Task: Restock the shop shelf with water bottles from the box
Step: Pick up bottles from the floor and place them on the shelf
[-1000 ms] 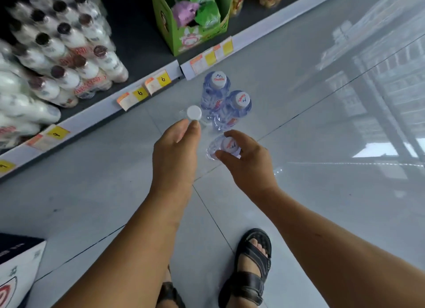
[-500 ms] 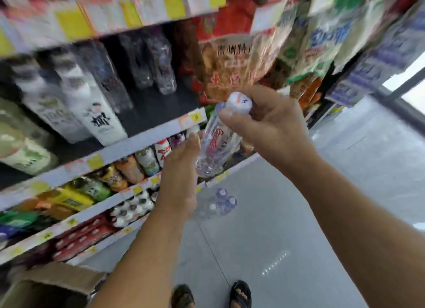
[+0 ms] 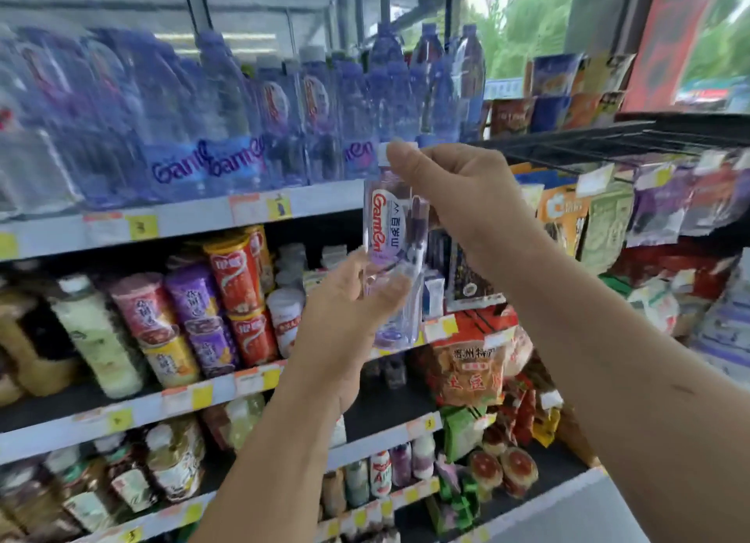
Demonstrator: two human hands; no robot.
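Note:
I hold one clear water bottle (image 3: 385,226) with a red and purple label upright in front of the shelves. My right hand (image 3: 458,193) pinches its white cap and neck from above. My left hand (image 3: 337,319) cups the lower part, its fingers curled behind the bottle. The bottle's top is level with the top shelf's front edge (image 3: 182,222). A dense, blurred row of water bottles (image 3: 251,128) with the same label stands on that shelf, just left of and behind the held bottle. The box is out of view.
Canned and bottled drinks (image 3: 235,274) fill the second shelf behind my hands. Snack bags (image 3: 608,218) hang from a wire rack at the right. An orange chips bag (image 3: 470,372) sits below the bottle. Lower shelves hold more small bottles (image 3: 174,457).
My hands took a bottle from the group on the floor and raised it to the top shelf's height. My view swung up from the floor to the shelves.

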